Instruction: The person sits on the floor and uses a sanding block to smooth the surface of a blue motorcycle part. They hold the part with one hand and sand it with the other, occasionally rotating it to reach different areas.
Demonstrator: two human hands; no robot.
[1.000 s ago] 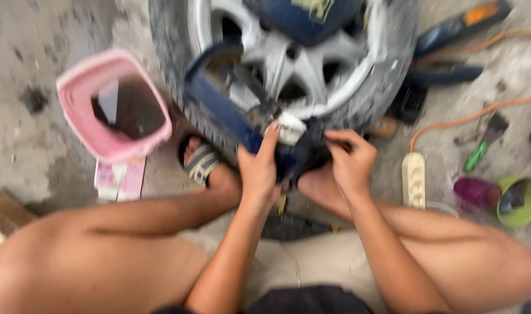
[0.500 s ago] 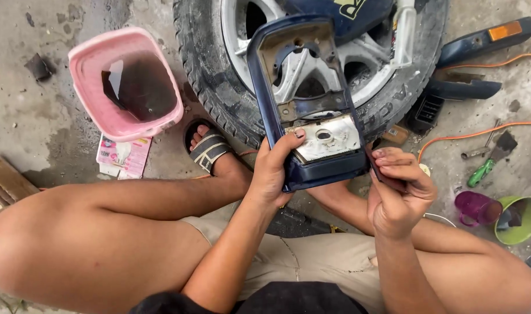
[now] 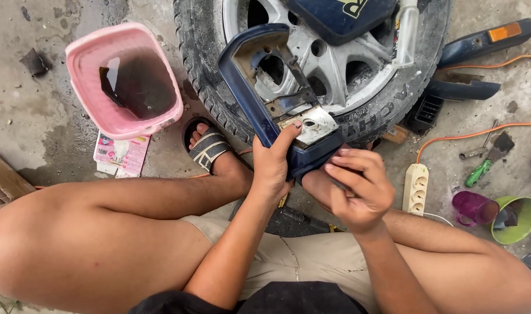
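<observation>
My left hand [image 3: 275, 166] grips the lower end of a dark blue mirror housing [image 3: 248, 70], thumb pressed on the silver metal plate [image 3: 311, 123] inside it. The housing stands tilted, open side facing me, in front of a car wheel [image 3: 335, 64] lying on the concrete. My right hand [image 3: 358, 186] is closed against the housing's lower right edge, fingers curled over it; whether it pinches something small there is hidden.
A pink bucket [image 3: 82, 61] holding dark water and shards sits at the left, a packet [image 3: 120, 154] below it. At the right lie a white power strip [image 3: 415, 187], an orange cable [image 3: 480, 132], a green screwdriver [image 3: 479, 172], a purple cup [image 3: 473, 207], a green cup [image 3: 518, 224]. Blue body parts [image 3: 480, 40] lean behind the wheel.
The housing has been lifted upright from lying flat against the wheel, open side now facing me. My right hand came away briefly, then moved back against its lower edge.
</observation>
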